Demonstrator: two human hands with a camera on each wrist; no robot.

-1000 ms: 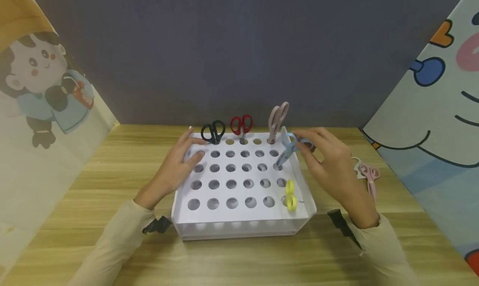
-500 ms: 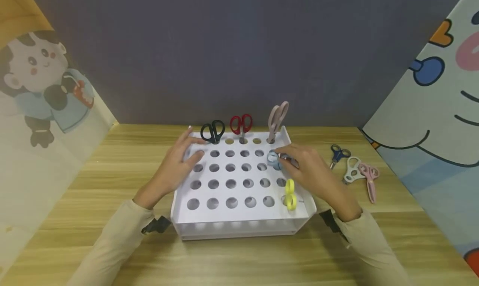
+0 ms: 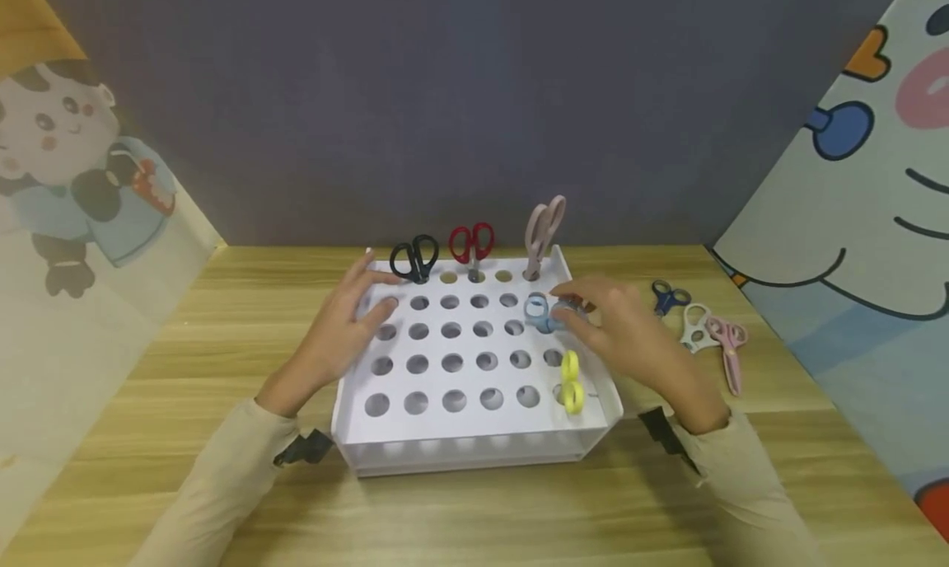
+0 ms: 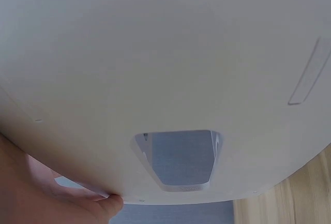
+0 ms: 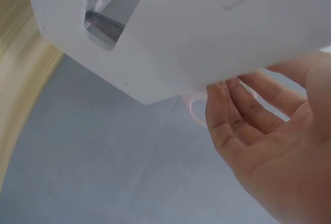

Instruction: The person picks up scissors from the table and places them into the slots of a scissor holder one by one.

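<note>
A white rack (image 3: pixel 460 423) with rows of round holes stands on the table. Light blue scissors (image 3: pixel 543 321) sit in a hole near its right side, blades out of sight below the handles. My right hand (image 3: pixel 630 328) pinches their right handle loop, partly covering it. My left hand (image 3: pixel 337 328) rests on the rack's left edge, fingers spread and fairly straight. In the left wrist view its thumb (image 4: pixel 111 206) touches the rim of the side wall (image 4: pixel 155 69). Across the back row stand black scissors (image 3: pixel 418 270), red scissors (image 3: pixel 472 259) and pale pink scissors (image 3: pixel 535 246). Yellow scissors (image 3: pixel 571 379) stand at front right.
Right of the rack, dark blue scissors (image 3: pixel 670 297), white scissors (image 3: pixel 695 336) and pink scissors (image 3: pixel 730 354) lie on the wooden table (image 3: pixel 474 517). A grey wall (image 3: pixel 474 105) rises behind; pictured side walls flank the table.
My right hand has moved left and down, lowering the light blue scissors into the hole; their loops now sit close to the board. The left hand stays on the rack edge.
</note>
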